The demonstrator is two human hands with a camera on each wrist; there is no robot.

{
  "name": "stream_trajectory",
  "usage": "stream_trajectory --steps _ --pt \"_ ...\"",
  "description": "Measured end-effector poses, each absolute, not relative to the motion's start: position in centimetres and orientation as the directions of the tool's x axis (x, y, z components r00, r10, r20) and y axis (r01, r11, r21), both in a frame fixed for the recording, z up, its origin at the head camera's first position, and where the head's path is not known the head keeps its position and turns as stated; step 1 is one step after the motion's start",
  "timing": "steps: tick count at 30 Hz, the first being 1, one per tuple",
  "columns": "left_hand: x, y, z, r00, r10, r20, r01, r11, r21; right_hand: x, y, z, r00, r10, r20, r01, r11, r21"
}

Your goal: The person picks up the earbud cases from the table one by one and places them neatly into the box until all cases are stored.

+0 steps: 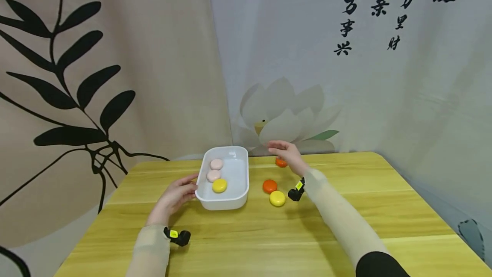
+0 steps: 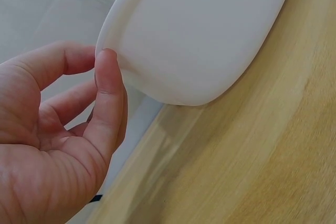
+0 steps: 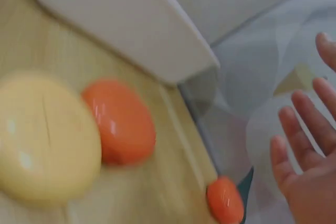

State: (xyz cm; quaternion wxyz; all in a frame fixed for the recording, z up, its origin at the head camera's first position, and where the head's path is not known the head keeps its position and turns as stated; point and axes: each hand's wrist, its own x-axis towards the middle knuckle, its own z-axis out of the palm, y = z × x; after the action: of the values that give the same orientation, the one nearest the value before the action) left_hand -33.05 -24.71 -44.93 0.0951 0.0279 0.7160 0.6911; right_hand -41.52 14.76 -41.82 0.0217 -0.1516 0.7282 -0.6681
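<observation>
My left hand (image 1: 175, 195) pinches the left rim of a white rectangular dish (image 1: 241, 183); the left wrist view shows its thumb and fingertips at that rim. Inside the dish lie two pale pink rounded pieces (image 1: 214, 175) and a yellow rounded piece (image 1: 219, 185). My right hand (image 1: 289, 155), fingers extended and holding nothing, hovers near the table's back edge. Just below it sits an orange rounded piece (image 1: 281, 163), partly hidden by the hand. Nearer me, another orange piece (image 1: 270, 186) touches a glossy yellow piece (image 3: 50, 140), which shows a thin crease in the right wrist view.
The wooden table (image 1: 230, 247) carries the dish and loose pieces. Its back edge meets a hanging cloth (image 1: 173, 76) printed with leaves, a lotus and dark characters. The dish stands close to that back edge.
</observation>
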Motion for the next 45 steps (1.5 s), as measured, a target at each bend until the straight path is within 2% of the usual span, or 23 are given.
stream_trajectory --steps 3,7,11,15,22,33,45 --pt "-33.0 -24.9 -44.9 -0.981 0.174 -0.089 -0.084 0.034 0.996 -41.7 15.9 -42.5 -0.967 -0.175 0.183 -0.193 0.041 -0.98" --pt "-33.1 -25.0 -45.0 -0.981 0.177 -0.083 -0.078 0.035 0.996 -41.9 16.9 -43.5 -0.974 -0.122 0.19 -0.202 0.093 -0.975" --pt "-33.0 -24.9 -45.1 -0.981 0.171 -0.09 -0.082 0.053 0.995 -42.1 17.6 -44.7 -0.986 -0.079 0.15 -0.161 0.156 -0.975" --pt "-33.0 -24.7 -45.0 -0.981 0.168 -0.093 -0.085 0.05 0.995 -42.4 18.1 -45.6 -0.994 -0.043 0.098 -0.104 0.157 -0.982" --pt "-33.1 -24.6 -45.1 -0.983 0.159 -0.097 -0.09 0.05 0.995 -42.8 18.3 -46.9 -0.997 -0.028 0.075 -0.078 0.14 -0.987" --pt "-33.1 -24.5 -45.2 -0.982 0.162 -0.095 -0.09 0.036 0.995 -44.1 18.2 -48.2 -0.999 -0.032 0.037 -0.043 0.208 -0.977" --pt "-33.0 -24.7 -45.2 -0.98 0.169 -0.101 -0.094 0.051 0.994 -44.1 17.7 -48.0 -1.0 -0.028 0.006 -0.014 0.299 -0.954"
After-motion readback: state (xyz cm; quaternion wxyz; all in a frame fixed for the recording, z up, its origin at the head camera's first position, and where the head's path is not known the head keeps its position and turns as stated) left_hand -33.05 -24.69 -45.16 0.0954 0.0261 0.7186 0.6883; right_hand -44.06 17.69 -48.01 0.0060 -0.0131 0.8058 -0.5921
